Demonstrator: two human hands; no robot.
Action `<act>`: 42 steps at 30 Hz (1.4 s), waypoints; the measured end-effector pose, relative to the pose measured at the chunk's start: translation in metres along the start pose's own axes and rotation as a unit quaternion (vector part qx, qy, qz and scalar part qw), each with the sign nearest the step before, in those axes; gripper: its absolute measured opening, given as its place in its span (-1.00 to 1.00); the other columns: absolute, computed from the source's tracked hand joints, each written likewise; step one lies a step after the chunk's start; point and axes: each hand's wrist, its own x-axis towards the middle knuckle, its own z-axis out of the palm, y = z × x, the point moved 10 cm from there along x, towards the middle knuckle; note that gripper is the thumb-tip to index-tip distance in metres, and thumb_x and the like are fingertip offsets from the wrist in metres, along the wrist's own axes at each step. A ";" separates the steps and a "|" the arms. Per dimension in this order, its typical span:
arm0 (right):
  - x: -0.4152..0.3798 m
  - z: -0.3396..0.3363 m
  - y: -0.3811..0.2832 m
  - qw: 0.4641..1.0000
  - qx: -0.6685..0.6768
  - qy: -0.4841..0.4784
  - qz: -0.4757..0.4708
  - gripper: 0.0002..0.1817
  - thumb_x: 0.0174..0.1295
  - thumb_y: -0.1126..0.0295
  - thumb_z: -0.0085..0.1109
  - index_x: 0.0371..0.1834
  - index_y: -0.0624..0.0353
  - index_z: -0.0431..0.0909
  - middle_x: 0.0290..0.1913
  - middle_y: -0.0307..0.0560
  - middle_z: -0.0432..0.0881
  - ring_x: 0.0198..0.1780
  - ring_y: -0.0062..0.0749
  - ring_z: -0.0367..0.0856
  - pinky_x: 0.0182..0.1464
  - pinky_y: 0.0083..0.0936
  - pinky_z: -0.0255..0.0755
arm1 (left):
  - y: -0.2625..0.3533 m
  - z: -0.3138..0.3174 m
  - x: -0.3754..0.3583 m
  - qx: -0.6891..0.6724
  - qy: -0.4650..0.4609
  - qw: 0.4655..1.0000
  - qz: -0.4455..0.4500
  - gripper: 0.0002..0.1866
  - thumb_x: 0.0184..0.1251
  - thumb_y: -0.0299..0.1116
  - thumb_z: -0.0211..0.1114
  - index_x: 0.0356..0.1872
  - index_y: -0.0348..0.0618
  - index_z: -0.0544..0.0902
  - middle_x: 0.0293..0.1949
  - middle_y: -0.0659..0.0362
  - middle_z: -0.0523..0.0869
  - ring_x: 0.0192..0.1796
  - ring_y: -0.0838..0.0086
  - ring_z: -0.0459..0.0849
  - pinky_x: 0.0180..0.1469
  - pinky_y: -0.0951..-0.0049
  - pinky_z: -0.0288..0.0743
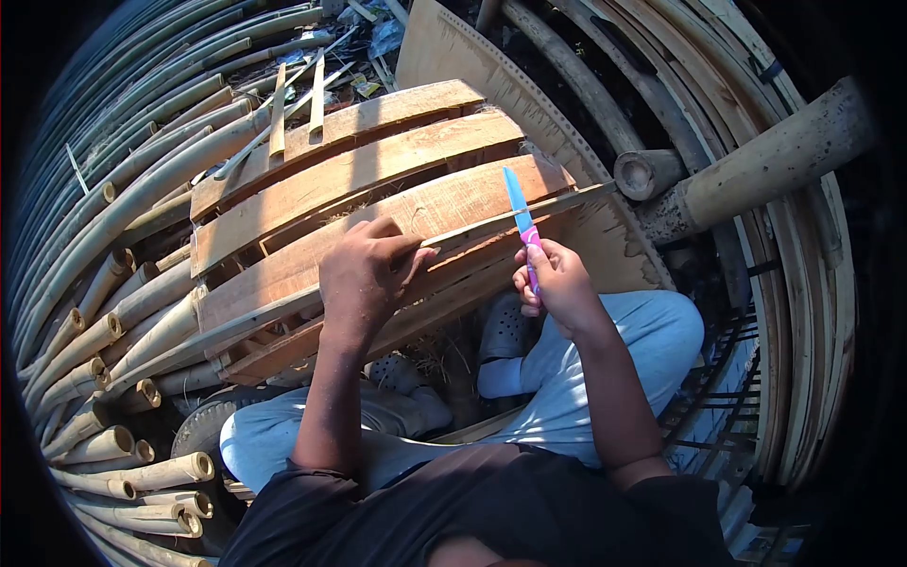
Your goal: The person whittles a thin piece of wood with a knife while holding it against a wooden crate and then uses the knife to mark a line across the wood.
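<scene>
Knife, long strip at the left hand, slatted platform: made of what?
Knife: blade likely coated metal, given its even blue colour; handle probably plastic, bright pink with lighter patterning.
Strip: bamboo or wood, can't tell which; pale, thin, straight, seemingly uncoated.
Slatted platform: wood, seemingly bare; the orange-brown planks show grain and a matt surface.

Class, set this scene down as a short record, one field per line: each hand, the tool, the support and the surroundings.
Left hand: closed on a thin strip
Right hand: gripping a knife
Tool: blue blade, pink handle; blade pointing away from the body
Blade and strip: they overlap in view; contact cannot be told
Support: slatted wooden stand under the strip
Surroundings: bamboo poles at left, long strips stacked at right
</scene>
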 end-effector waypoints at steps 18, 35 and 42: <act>0.012 0.013 -0.004 0.994 0.026 0.077 0.071 -0.58 0.70 0.00 -0.11 -0.32 0.00 0.32 -0.63 -0.45 0.23 -0.72 -0.76 0.15 -0.71 -0.61 -0.02 | 0.010 0.001 0.001 0.052 0.037 0.997 0.052 -0.77 0.29 -0.01 0.51 -0.34 0.10 0.84 -0.35 0.32 0.70 -0.24 0.36 0.70 -0.25 0.27 0.59; 0.029 0.002 0.002 0.997 0.021 0.068 0.040 -0.59 0.68 0.00 -0.05 -0.35 -0.04 0.36 -0.64 -0.46 0.25 -0.75 -0.79 0.09 -0.73 -0.63 -0.12 | -0.006 0.027 -0.002 0.053 -0.059 0.997 -0.004 -0.63 0.54 0.15 0.23 0.24 0.48 0.76 0.38 0.39 0.68 0.55 0.41 0.48 0.73 -0.04 -0.05; 0.024 0.020 0.013 0.991 0.099 0.073 0.050 -0.57 0.67 -0.05 -0.06 -0.35 -0.06 0.34 -0.65 -0.43 0.26 -0.75 -0.77 0.12 -0.73 -0.66 -0.08 | -0.004 0.025 -0.001 0.060 -0.033 0.998 0.000 -0.64 0.54 0.15 0.22 0.20 0.46 0.78 0.34 0.42 0.71 0.48 0.44 0.57 0.69 0.00 0.08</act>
